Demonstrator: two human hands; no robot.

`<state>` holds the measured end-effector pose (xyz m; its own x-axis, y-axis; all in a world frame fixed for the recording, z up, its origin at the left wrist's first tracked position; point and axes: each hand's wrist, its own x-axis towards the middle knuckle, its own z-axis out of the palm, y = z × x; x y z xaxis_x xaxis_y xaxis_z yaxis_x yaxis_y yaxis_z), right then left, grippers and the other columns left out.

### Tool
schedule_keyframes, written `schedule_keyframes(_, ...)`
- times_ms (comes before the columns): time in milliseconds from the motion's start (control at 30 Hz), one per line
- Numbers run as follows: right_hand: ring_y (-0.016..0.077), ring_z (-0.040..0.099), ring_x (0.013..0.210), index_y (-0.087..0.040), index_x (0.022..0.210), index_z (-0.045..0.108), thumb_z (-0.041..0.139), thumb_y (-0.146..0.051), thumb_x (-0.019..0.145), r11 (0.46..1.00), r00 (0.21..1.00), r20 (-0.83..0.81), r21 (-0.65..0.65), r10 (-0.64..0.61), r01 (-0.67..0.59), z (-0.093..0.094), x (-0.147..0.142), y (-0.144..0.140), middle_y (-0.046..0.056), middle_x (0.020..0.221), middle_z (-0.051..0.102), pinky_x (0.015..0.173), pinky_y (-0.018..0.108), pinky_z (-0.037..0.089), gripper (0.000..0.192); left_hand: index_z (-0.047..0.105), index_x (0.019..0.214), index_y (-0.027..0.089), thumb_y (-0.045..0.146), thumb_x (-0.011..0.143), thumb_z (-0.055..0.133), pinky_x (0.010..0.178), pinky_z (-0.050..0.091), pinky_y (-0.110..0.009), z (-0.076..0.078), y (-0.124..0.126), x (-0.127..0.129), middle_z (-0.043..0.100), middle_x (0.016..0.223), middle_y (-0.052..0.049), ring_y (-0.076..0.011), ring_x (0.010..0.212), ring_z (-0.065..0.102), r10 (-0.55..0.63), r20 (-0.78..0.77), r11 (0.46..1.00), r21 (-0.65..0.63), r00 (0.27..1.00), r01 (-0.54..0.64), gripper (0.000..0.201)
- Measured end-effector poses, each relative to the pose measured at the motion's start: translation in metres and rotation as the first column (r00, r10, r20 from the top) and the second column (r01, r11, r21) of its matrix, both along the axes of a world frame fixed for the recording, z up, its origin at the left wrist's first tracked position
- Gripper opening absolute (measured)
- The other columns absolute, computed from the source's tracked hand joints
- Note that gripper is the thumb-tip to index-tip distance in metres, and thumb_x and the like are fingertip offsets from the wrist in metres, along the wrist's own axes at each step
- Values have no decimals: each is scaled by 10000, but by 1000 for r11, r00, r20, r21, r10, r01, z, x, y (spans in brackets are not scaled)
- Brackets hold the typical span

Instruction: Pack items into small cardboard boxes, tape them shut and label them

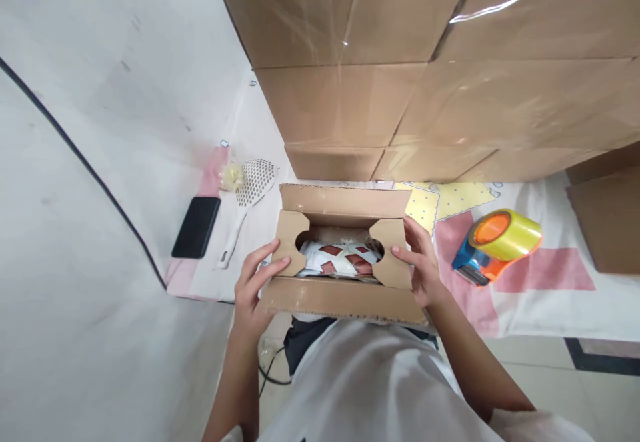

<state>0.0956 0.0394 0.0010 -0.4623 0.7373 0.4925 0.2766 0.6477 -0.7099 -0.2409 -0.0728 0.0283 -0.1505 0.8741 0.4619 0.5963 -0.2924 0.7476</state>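
Both hands, left (pixel 257 282) and right (pixel 417 259), are pressing spread fingers on the carton's (pixel 345 299) side flaps; keeping both level is advisable.

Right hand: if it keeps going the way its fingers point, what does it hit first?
The right hand points leftward across the cardboard box, resting on the right inner flap. Going on, it would likely meet the left inner flap and left hand; depth unclear.
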Motion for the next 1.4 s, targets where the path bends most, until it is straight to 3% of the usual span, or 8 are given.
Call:
schedule_keyframes(133,453,360,1513,-352,1441,549,719,-603,813,987,996,-51,146,75,-66,12,0,10,90,1683,304,1154,721,375,697,697,1101,245,401,936,666,1018,552,-424,-4,21,28,695,1231,-89,-258,1209,654,282,337,959,-57,898,-279,229)
schedule_keyframes(333,392,401,1508,-348,1626,203,660,-670,854,991,938,-346,-121,15,-61,31,-24,18,147,1647,353,1181,633,404,953,627,1216,271,338,909,681,987,549,-343,-1,35,40,661,1212,-77,-209,1133,659,347,430,937,-129,833,-324,319)
schedule_keyframes(500,390,590,1285,-281,1451,537,646,-552,909,991,954,-269,37,135,-130,40,-24,20,124,1128,699,1098,638,451,616,634,1287,300,308,927,645,1015,529,-363,14,31,40,591,1341,-87,-225,1229,605,318,341,948,-105,885,-300,360)
schedule_keyframes(667,401,614,1274,-276,1345,627,625,-389,924,980,979,-154,167,132,-106,32,-19,20,120,1152,734,1100,691,405,436,608,1382,302,411,998,533,1078,490,-396,5,27,47,554,1448,-102,-244,1321,562,380,295,925,-120,877,-361,406)
schedule_keyframes(767,396,620,1266,-269,1325,638,619,-355,923,979,970,-194,174,144,-110,26,-20,21,121,1147,741,1083,694,419,411,673,1214,257,479,1042,370,915,554,-366,-25,3,38,681,1183,-81,-211,1053,670,569,398,816,-165,720,-554,413)
schedule_keyframes(933,394,615,1264,-255,1293,644,608,-323,926,976,953,-251,176,171,-129,20,-23,24,123,1142,746,1075,706,415,375,595,868,233,507,907,653,622,495,-298,-63,-67,6,599,731,18,-165,660,579,793,345,589,-221,503,-777,282)
schedule_keyframes(1133,401,596,1273,-238,1282,645,609,-289,926,973,930,-312,184,193,-141,14,-26,26,138,1158,740,1066,720,407,361,411,573,204,504,946,605,459,314,-236,-63,-93,-3,402,489,57,-94,459,365,765,279,643,-282,580,-712,516)
schedule_keyframes(1400,370,573,1312,-261,1280,639,589,-200,924,974,924,-329,177,196,-144,18,-28,21,130,1176,732,1071,687,438,364,626,1088,187,432,954,585,839,547,-318,-25,-14,10,690,954,-58,-178,915,676,593,259,787,14,763,-616,282)
